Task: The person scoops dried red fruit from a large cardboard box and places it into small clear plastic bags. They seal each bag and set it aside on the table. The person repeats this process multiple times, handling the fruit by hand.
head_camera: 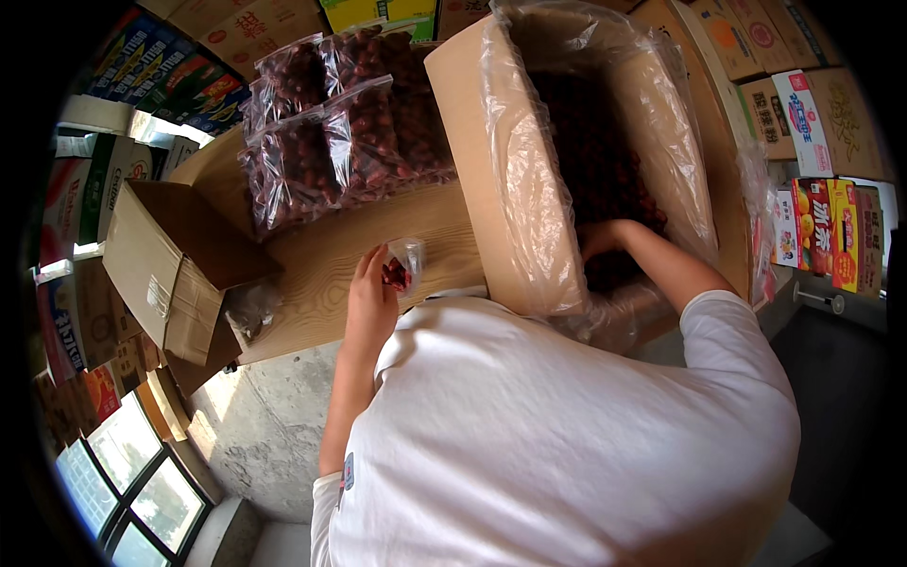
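Note:
My left hand (372, 287) holds a small clear plastic bag (415, 254) upright over the wood-grain table. Some dark red dried fruits, which look like jujubes (395, 275), show inside it. My right hand (601, 238) reaches into a large cardboard box (464, 149), its fingers hidden down among a mass of the same dried fruits (602, 156). A clear plastic liner (528, 184) is folded over the box walls. Left of this box, several filled zip bags (365, 138) of the fruits are packed side by side on the table.
An opened cardboard carton (156, 276) stands at the table's left end, beside crumpled clear plastic (251, 308). Stacked product cartons line the back and both sides, including a red drink carton (811, 227) at right. The wooden table (319, 266) ends near my waist.

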`<state>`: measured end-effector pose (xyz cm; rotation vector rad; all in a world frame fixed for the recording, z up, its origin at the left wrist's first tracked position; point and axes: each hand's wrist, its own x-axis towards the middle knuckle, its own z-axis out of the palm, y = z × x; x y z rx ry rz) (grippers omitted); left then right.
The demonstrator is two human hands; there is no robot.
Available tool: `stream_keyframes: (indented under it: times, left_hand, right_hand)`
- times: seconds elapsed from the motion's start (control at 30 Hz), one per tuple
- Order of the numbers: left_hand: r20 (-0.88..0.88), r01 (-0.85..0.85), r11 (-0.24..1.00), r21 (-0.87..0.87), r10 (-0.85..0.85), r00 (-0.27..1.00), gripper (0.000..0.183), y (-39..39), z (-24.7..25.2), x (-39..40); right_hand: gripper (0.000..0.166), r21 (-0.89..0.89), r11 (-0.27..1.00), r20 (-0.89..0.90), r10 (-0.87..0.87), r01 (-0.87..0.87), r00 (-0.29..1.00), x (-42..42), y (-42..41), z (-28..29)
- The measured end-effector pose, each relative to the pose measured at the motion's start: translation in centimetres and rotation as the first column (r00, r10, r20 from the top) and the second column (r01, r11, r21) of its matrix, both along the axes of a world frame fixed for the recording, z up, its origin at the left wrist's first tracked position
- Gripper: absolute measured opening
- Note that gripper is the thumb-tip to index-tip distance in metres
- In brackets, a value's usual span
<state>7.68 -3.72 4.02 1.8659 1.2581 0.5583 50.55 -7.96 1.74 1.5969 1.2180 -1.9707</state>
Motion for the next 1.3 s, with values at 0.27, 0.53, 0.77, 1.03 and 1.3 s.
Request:
stream_keyframes:
  times: [0.27,0.53,0.77,1.03,1.3]
  left_hand:
    - [-0.021,0.033,0.999,0.043,-0.033,0.999,0.056,0.0,0.0,0.0]
    - [-0.015,0.040,0.999,0.030,-0.040,0.999,0.055,0.1,-0.1,0.1]
    - [-0.007,0.039,0.998,0.055,-0.038,0.999,0.055,0.1,-0.5,-0.1]
    - [-0.027,0.039,0.997,0.066,-0.037,0.999,0.054,0.1,-0.7,0.0]
    - [-0.010,0.029,0.998,0.051,-0.029,1.000,0.055,0.1,-0.8,-0.1]
  right_hand:
    - [0.073,0.058,0.996,-0.008,-0.061,0.061,0.998,0.1,-0.4,-0.5]
    - [0.082,0.082,0.996,-0.008,0.041,-0.041,0.999,1.3,-1.0,-4.1]
    - [0.092,0.137,0.983,-0.040,0.126,-0.119,0.991,0.2,-0.4,-2.1]
    - [0.099,0.201,0.975,0.016,0.099,-0.100,0.995,2.1,-1.8,-6.1]
    - [0.087,0.251,0.967,-0.043,0.059,-0.046,0.997,0.9,-1.8,-4.5]
